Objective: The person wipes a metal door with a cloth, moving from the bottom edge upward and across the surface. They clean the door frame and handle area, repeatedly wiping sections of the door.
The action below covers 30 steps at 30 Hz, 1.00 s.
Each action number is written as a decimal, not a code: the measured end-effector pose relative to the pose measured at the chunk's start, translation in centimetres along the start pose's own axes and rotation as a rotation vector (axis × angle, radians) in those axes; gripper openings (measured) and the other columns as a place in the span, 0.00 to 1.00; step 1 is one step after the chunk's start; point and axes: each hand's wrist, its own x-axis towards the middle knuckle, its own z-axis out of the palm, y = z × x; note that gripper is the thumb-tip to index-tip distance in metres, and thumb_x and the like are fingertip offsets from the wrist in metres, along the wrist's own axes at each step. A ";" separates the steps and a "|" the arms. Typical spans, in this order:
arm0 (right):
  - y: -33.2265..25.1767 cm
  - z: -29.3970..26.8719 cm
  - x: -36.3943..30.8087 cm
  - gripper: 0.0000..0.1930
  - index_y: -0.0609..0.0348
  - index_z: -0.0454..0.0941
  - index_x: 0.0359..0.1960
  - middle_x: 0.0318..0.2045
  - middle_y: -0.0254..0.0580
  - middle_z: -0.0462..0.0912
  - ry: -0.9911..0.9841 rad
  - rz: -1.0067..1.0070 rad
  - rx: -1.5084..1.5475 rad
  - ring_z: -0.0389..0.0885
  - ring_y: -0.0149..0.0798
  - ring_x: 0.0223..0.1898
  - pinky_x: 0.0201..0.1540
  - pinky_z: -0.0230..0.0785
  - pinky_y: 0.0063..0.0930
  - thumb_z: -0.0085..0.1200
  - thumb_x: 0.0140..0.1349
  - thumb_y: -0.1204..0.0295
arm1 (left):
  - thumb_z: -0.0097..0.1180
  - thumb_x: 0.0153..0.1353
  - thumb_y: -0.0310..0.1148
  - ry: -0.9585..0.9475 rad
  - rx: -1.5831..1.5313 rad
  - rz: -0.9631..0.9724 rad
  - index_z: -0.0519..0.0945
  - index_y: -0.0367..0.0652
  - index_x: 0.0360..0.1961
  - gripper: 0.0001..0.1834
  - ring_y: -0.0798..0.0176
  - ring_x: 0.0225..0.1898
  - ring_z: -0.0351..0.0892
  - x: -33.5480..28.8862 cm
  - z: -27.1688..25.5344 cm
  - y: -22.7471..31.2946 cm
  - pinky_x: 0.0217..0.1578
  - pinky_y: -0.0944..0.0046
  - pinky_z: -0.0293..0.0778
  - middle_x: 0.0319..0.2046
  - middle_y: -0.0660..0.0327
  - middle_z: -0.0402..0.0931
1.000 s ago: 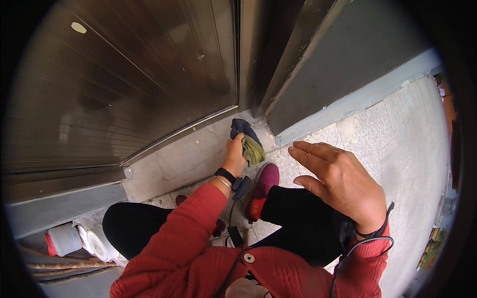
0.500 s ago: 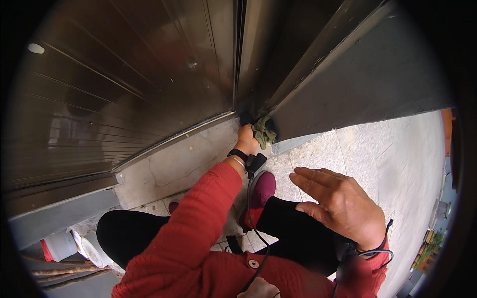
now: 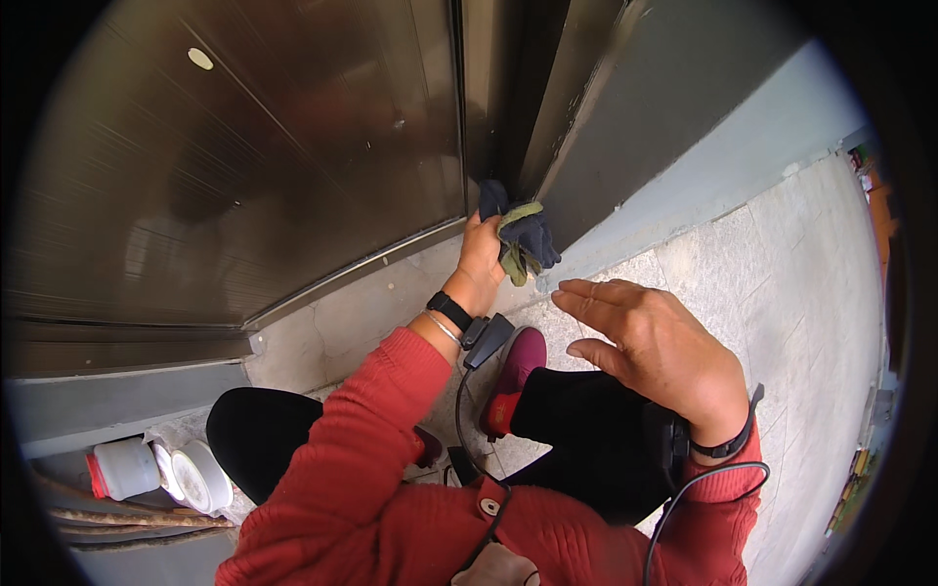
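A crumpled cloth (image 3: pixel 529 237), dark blue and olive green, is gripped in my left hand (image 3: pixel 481 252) at the foot of the door frame (image 3: pixel 552 117). My left fingers are wrapped into the cloth and partly hidden by it. Just left of that hand stands the shiny dark brown metal door (image 3: pixel 322 146), its lower edge above a pale stone sill (image 3: pixel 337 327). My right hand (image 3: pixel 655 347) hovers over my bent knee, empty, with fingers stretched out and the thumb apart.
To the right are a grey wall (image 3: pixel 674 107) and pale floor tiles (image 3: pixel 723 254). At the lower left lie a white tub with a red rim (image 3: pixel 125 469), round white lids (image 3: pixel 200 477) and several wooden sticks (image 3: pixel 137 518). A black cable (image 3: pixel 461 410) hangs from my left wrist.
My left hand and the cloth have risen slightly along the door frame, and more of the cloth's blue part shows. My right hand has shifted a little left and up. The view has tilted.
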 end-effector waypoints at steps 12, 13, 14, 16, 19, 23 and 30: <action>-0.4 -0.3 0.0 0.25 0.63 0.81 0.59 0.58 0.55 0.83 0.007 0.052 0.020 0.84 0.59 0.53 0.55 0.79 0.44 0.67 0.59 0.70 | 0.48 0.66 0.20 0.226 0.005 -0.242 0.74 0.44 0.60 0.22 0.58 0.33 0.83 -1.9 -10.8 -5.2 0.35 0.57 0.84 0.37 0.57 0.80; -0.3 -0.3 0.2 0.26 0.63 0.81 0.59 0.57 0.55 0.83 -0.003 0.054 0.032 0.84 0.59 0.53 0.55 0.79 0.44 0.68 0.59 0.70 | 0.48 0.66 0.20 0.177 -0.017 -0.258 0.73 0.44 0.60 0.22 0.57 0.33 0.83 -0.8 -10.7 -6.6 0.35 0.56 0.84 0.37 0.56 0.80; -0.1 -0.2 0.4 0.26 0.63 0.81 0.60 0.57 0.55 0.83 -0.013 0.049 0.021 0.84 0.59 0.53 0.55 0.79 0.44 0.68 0.59 0.70 | 0.49 0.65 0.20 0.184 -0.007 -0.314 0.73 0.43 0.60 0.22 0.56 0.33 0.83 0.8 -10.4 -7.5 0.36 0.55 0.84 0.37 0.56 0.79; 0.3 -0.1 0.8 0.26 0.63 0.81 0.60 0.57 0.56 0.83 -0.032 0.070 0.049 0.84 0.60 0.53 0.55 0.79 0.43 0.68 0.59 0.69 | 0.48 0.65 0.20 0.274 0.033 -0.345 0.73 0.43 0.61 0.22 0.54 0.34 0.83 3.9 -9.5 -8.8 0.37 0.53 0.84 0.37 0.56 0.79; 0.7 0.0 1.2 0.26 0.64 0.81 0.60 0.57 0.57 0.83 -0.053 0.082 0.051 0.84 0.60 0.53 0.55 0.79 0.43 0.68 0.59 0.69 | 0.47 0.65 0.20 0.253 -0.020 -0.198 0.78 0.40 0.50 0.14 0.54 0.33 0.83 6.6 -8.1 -9.2 0.35 0.52 0.82 0.35 0.57 0.79; 0.7 -0.3 1.1 0.25 0.64 0.81 0.60 0.57 0.56 0.83 -0.051 0.063 0.061 0.84 0.60 0.53 0.56 0.79 0.44 0.67 0.60 0.69 | 0.48 0.70 0.25 0.131 -0.017 -0.158 0.80 0.38 0.41 0.07 0.58 0.29 0.84 6.0 -6.6 -6.7 0.32 0.58 0.83 0.32 0.57 0.82; -0.6 -0.4 0.5 0.23 0.64 0.81 0.58 0.57 0.54 0.84 0.005 -0.011 0.009 0.83 0.58 0.55 0.57 0.78 0.44 0.65 0.63 0.68 | 0.42 0.68 0.23 -0.048 0.136 0.012 0.78 0.37 0.43 0.10 0.62 0.29 0.82 -0.6 2.6 3.1 0.31 0.60 0.81 0.30 0.60 0.79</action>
